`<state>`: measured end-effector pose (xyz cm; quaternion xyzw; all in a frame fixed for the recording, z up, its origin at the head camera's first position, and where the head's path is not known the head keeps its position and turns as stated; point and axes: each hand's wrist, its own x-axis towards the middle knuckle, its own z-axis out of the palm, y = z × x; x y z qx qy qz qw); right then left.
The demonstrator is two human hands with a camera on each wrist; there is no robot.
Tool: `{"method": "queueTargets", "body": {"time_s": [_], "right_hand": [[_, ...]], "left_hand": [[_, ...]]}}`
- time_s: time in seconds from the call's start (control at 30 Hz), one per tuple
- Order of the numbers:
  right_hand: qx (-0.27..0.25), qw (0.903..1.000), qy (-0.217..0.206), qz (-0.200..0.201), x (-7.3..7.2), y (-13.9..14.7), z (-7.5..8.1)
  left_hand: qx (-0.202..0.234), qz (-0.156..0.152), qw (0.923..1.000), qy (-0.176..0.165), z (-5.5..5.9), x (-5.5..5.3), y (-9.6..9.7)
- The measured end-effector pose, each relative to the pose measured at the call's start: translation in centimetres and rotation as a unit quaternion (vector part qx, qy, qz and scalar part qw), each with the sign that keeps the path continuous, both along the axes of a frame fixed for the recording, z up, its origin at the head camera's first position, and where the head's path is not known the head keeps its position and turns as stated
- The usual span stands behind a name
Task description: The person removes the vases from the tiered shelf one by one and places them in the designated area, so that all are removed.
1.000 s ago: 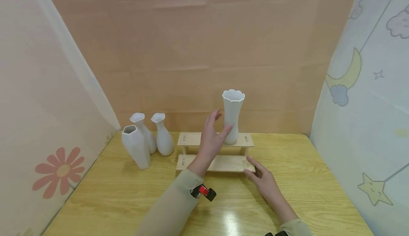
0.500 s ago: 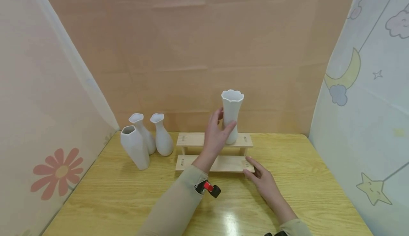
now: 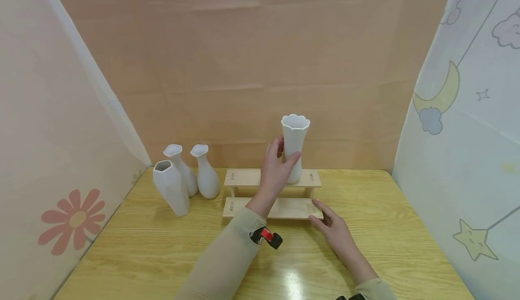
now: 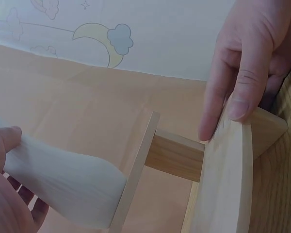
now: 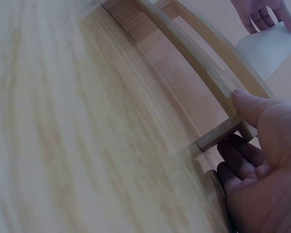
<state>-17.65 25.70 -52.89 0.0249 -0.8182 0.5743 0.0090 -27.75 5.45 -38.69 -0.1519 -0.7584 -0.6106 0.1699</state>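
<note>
A tall white vase with a scalloped rim (image 3: 294, 142) stands upright on the upper tier, toward the right end, of a two-step wooden stand (image 3: 280, 208). My left hand (image 3: 274, 171) grips its lower body from the left, thumb across the front; the far fingers are partly hidden. In the left wrist view the vase's base (image 4: 82, 189) meets the upper board. My right hand (image 3: 335, 230) holds the right end of the lower step. Its thumb presses the front edge, as the right wrist view shows, with the other fingers (image 5: 240, 160) curled beside the stand's end.
Three more white vases stand at the table's left: a faceted one (image 3: 172, 187) in front, a narrow-necked one (image 3: 208, 176) to its right, and another (image 3: 184, 171) behind. The wood-grain table (image 3: 195, 246) is bounded by a tan backdrop (image 3: 227, 65) and patterned side sheets.
My left hand has moved slightly right and its fingers have closed around the scalloped vase. The right hand stays at the stand's lower step.
</note>
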Motion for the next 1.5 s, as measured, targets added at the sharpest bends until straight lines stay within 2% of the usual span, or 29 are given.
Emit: {"method": "queueTargets", "body": {"time_s": [0.27, 0.53, 0.9, 1.17, 1.5], "right_hand": [[0.001, 1.0, -0.007, 0.002, 0.1, 0.0, 0.0], [-0.002, 1.0, -0.004, -0.003, 0.0, 0.0, -0.1], [0.003, 1.0, -0.001, 0.002, 0.0, 0.1, 0.0], [0.011, 0.9999, 0.005, 0.003, 0.1, 0.2, 0.0], [0.014, 0.9999, 0.008, 0.0, 0.1, 0.2, 0.0]], "left_hand": [[0.008, 0.013, 0.9998, 0.011, -0.2, 0.1, -0.1], [0.027, 0.009, 0.999, 0.035, -0.3, 0.8, -0.7], [0.077, 0.008, 0.9949, 0.065, -0.1, 2.4, -2.5], [0.087, 0.006, 0.9933, 0.076, -0.2, 4.0, -4.0], [0.085, 0.021, 0.9935, 0.074, -0.2, 5.4, -6.1]]}}
